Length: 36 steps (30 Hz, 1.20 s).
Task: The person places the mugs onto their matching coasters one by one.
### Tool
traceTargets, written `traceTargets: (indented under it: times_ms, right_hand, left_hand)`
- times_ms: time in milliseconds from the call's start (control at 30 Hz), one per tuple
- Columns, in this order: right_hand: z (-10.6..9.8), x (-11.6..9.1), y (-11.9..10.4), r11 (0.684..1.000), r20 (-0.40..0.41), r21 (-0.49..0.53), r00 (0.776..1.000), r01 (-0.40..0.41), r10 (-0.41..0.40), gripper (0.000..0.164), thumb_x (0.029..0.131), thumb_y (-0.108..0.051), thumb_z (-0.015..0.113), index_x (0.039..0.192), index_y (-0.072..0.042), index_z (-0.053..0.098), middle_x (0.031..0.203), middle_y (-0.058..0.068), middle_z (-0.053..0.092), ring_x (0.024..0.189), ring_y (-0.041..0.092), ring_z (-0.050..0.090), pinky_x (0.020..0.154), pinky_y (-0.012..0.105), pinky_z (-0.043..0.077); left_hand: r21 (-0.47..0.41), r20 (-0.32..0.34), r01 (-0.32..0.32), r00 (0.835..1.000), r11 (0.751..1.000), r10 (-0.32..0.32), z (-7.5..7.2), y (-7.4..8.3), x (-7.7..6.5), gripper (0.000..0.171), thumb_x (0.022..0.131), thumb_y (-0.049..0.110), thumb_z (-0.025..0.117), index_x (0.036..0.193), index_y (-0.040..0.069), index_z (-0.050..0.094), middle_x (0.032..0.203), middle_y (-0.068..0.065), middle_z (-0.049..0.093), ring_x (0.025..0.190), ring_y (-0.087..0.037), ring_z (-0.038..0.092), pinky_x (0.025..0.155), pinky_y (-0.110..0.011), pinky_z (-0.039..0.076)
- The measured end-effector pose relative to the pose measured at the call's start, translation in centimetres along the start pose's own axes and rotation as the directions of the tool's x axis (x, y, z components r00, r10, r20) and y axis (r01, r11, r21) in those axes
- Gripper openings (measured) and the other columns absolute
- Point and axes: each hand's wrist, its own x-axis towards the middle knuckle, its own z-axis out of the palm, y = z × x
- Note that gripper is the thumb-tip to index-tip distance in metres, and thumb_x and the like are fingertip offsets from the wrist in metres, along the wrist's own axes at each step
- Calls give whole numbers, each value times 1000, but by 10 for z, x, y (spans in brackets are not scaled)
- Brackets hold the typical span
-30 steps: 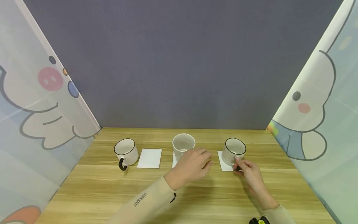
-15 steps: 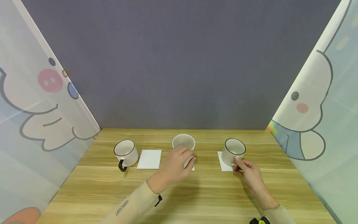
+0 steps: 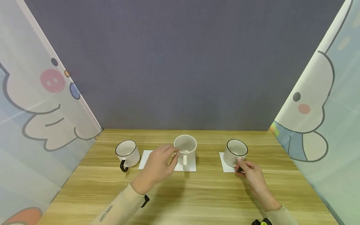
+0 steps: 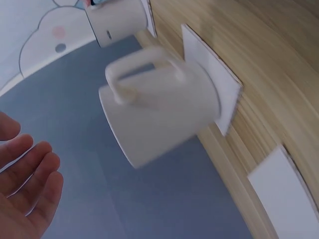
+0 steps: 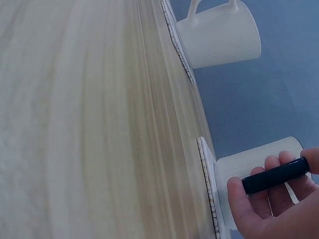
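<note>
My left hand hovers above a white coaster, just left of the plain white mug. In the left wrist view its fingers are loosely bent, apart from that mug, and hold nothing. The plain mug stands upright on its own coaster, its white handle facing the front. My right hand grips the black handle of the black-rimmed mug on the right. That mug stands upright, on or against a coaster, which it partly hides.
Another black-rimmed mug with a black handle stands on the bare wood at the left, beside the mugless coaster. A grey panel closes off the wooden table at the back. Cartoon-printed curtains flank both sides.
My left hand has moved left, from in front of the plain mug to over the left coaster, uncovering the mug's handle. The right hand keeps its hold on the right mug; the mugs stay in place.
</note>
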Motion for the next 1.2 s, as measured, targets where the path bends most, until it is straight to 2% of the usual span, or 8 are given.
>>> traceTargets:
  times_ms: [333, 467, 700, 933, 1200]
  right_hand:
    - [0, 0, -1, 1000, -2, -8, 1000, -11, 11, 50, 94, -37, 59, 91, 12, 62, 84, 7, 60, 82, 16, 59, 77, 35, 55]
    - [0, 0, -1, 1000, -1, -2, 1000, -17, 17, 49, 94, -37, 59, 92, 12, 62, 85, 7, 60, 82, 16, 59, 78, 35, 55]
    - [-1, 1, 0, 1000, 2, -3, 1000, -15, 15, 49, 94, -37, 59, 92, 12, 62, 86, 7, 60, 82, 17, 59, 78, 35, 55]
    - [-1, 0, -1, 1000, -2, -1, 1000, -15, 15, 50, 93, -37, 59, 92, 12, 62, 84, 7, 61, 81, 16, 60, 77, 35, 56]
    - [-1, 0, -1, 1000, -3, -10, 1000, -20, 20, 51, 93, -38, 59, 92, 12, 62, 84, 7, 61, 82, 16, 60, 77, 34, 56]
  left_hand:
    - [18, -65, 69, 996, 997, -68, -19, -25, -18, 7, 85, 13, 66, 92, 12, 68, 91, 2, 67, 89, -17, 64, 74, -34, 53]
    - [22, -78, 119, 990, 993, -117, -26, -33, -28, 7, 85, 13, 66, 92, 12, 68, 91, 2, 67, 87, -16, 63, 70, -34, 53]
    - [37, -74, 233, 970, 972, -230, -35, -50, -45, 7, 86, 13, 66, 93, 14, 67, 91, 3, 66, 83, -15, 61, 67, -34, 51]
    - [26, -118, 282, 954, 959, -277, -43, -67, -60, 9, 85, 7, 66, 94, 8, 68, 89, -2, 66, 81, -17, 60, 66, -37, 51]
    - [36, -190, 348, 923, 937, -335, -51, -85, -75, 9, 83, 1, 66, 91, 3, 68, 88, -7, 67, 79, -22, 63, 66, -40, 51]
